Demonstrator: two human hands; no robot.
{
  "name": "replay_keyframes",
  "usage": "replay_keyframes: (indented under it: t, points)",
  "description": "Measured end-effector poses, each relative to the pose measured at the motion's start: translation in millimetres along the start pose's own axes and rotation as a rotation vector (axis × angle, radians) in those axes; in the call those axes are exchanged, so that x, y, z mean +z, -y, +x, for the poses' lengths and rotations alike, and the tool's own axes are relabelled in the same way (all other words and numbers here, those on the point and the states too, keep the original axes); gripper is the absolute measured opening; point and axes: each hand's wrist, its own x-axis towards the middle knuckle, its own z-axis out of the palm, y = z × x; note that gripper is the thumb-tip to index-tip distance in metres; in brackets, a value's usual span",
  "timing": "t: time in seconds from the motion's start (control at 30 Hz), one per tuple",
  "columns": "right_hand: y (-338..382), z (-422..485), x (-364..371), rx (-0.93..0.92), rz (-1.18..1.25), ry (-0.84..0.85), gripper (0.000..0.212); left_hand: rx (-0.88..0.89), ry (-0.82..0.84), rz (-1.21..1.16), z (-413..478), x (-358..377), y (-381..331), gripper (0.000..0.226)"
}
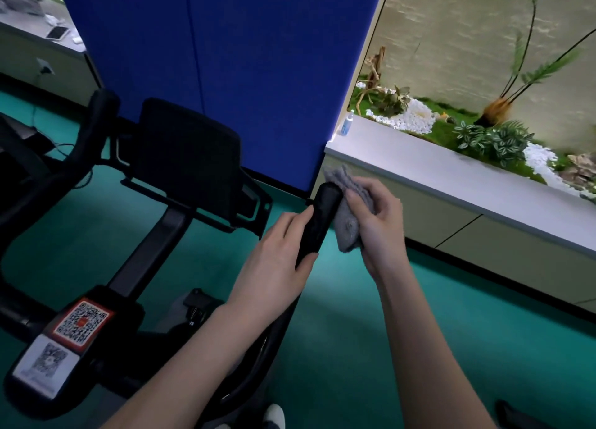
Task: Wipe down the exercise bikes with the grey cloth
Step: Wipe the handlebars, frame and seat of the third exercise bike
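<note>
Here the grey cloth (350,227) is bunched in the right hand (379,225), whose fingers and thumb are curled round it, and it is pressed against the right side of the black handlebar grip (322,217) of the exercise bike (151,244). The same grip is held lower down by the left hand (274,254), with the fingers wrapped over it and the thumb tucked beneath, so the bar is steadied while it is wiped.

The cloth is judged to be light, soft and limp: it is folded and creased wherever it is squeezed, and a loose corner sticks up past the tip of the grip. It is best taken as a wad in the palm, so that a broad pad can be wrapped partly round the bar and loose ends are kept from trailing. The grip itself looks stiff and smooth, and firm pressure should be tolerated.

To the right, beside the blue partition (258,73), a long planter bed (451,178) is seen. It is filled with moss (442,133), white pebbles (411,117) and leafy plants (493,141). On the near end of its ledge a small spray bottle (347,124) is stood upright; bluish liquid appears to be held in it, though how full it is cannot be told.
</note>
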Motion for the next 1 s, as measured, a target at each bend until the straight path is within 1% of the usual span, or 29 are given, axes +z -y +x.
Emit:
replay_keyframes:
  t: [0.07, 0.13, 0.2, 0.3, 0.4, 0.6, 0.77, 0.83, 0.93, 1.0]
  points:
    - [-5.0, -16.6, -2.9, -0.095, 0.009, -0.091, 0.024, 0.003, -0.005, -0.014, -0.2, 0.6, 0.9, 0.064]
    - [-2.5, -23.1, -2.2, -0.243, -0.108, -0.144, 0.027, -0.005, -0.009, -0.033, -0.5, 1.2, 1.4, 0.064]
    - [3.1, -21.9, 4.1, -0.387, -0.237, -0.142, 0.026, -0.013, -0.017, -0.057, -1.2, 2.2, 1.2, 0.063]
    - [5.6, -22.7, 15.6, -0.464, -0.369, -0.143, 0.022, -0.046, -0.031, -0.081, -3.0, 3.4, -0.1, 0.063]
    - [-2.1, -33.8, 18.1, -0.504, -0.43, -0.151, 0.022, -0.077, -0.04, -0.099, -6.9, 4.7, 0.6, 0.062]
    - [-20.2, -61.5, 14.0, -0.437, -0.392, -0.079, 0.021, -0.091, -0.028, -0.13, -19.9, 4.2, 3.6, 0.06]
    - [-23.6, -73.6, 8.5, -0.234, -0.196, -0.002, 0.023, -0.094, -0.029, -0.148, -22.0, 2.9, 4.2, 0.059]
    - [-22.1, -72.5, 1.3, -0.206, -0.096, -0.069, 0.019, -0.108, -0.022, -0.155, -22.4, 2.8, 5.1, 0.06]
    - [-21.0, -56.1, -11.0, -0.17, 0.02, -0.235, 0.016, -0.111, -0.015, -0.158, -22.8, 3.3, 5.9, 0.06]
    - [-23.1, -40.3, -8.5, -0.103, 0.104, -0.275, 0.016, -0.114, -0.015, -0.154, -23.1, 3.4, 5.6, 0.06]
